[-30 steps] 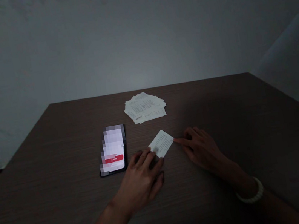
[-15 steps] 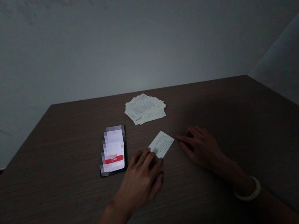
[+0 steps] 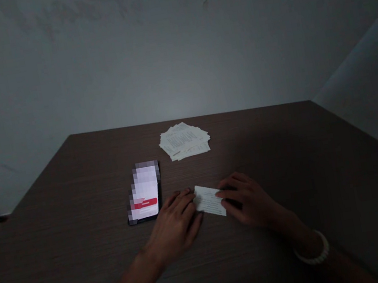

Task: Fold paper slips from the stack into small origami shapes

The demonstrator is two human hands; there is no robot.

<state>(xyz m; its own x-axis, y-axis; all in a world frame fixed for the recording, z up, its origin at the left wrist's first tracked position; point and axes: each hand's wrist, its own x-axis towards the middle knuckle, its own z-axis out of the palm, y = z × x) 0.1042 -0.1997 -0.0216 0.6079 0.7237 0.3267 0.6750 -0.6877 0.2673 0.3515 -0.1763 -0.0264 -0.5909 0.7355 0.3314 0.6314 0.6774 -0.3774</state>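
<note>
A small white card (image 3: 208,201) printed with lines of text lies on the table between my hands. My left hand (image 3: 178,222) has its fingertips and thumb at the card's left end. At the right end, my right hand (image 3: 247,199) grips the edge, with fingers over the card and the thumb beside its lower corner. A pale beaded bracelet (image 3: 318,255) circles my right wrist. Left of my left hand lies a smartphone (image 3: 145,187) with a lit, partly pixelated screen.
Beyond the card, a loose fanned pile of printed papers (image 3: 184,141) sits toward the back of the dark wooden table (image 3: 75,199). A grey wall (image 3: 174,52) rises behind the table's far edge.
The card has turned from a slant to nearly sideways and come slightly nearer. My right hand, apart from the card half a second ago, has moved left onto its edge.
</note>
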